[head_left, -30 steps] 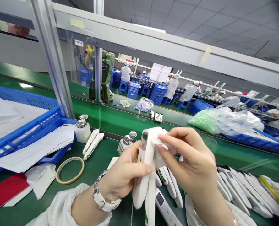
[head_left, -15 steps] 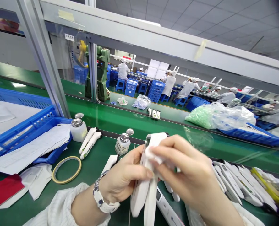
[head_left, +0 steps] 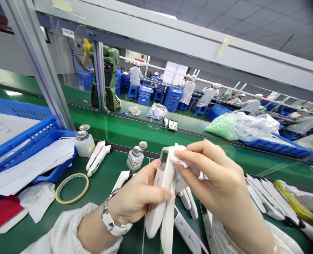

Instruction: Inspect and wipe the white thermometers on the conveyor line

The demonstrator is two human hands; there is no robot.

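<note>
My left hand point(head_left: 137, 197) is closed around a white handheld thermometer point(head_left: 160, 183) with a small grey display near its top. A second white body point(head_left: 168, 218) hangs beside it under the same grip. Pinched in the fingers of my right hand point(head_left: 212, 176) is a crumpled white cloth point(head_left: 181, 155), pressed against the upper side of the thermometer. Below my hands more thermometers point(head_left: 186, 231) lie on the green table, partly covered by my right arm. Another white one point(head_left: 121, 180) rests just beyond my left wrist.
Two small bottles with metal caps point(head_left: 135, 158) point(head_left: 84, 143) stand near two white thermometers point(head_left: 98, 158). A tape roll point(head_left: 72, 175), papers point(head_left: 35, 160) and a blue basket point(head_left: 44, 132) are on the left. Several thermometers point(head_left: 267, 197) lie right. Behind runs a green conveyor point(head_left: 114, 132); people work beyond.
My right hand has shifted the cloth from the thermometer's front, by the display, to its upper side edge. The thermometer is turned so its display shows more. The view has moved slightly.
</note>
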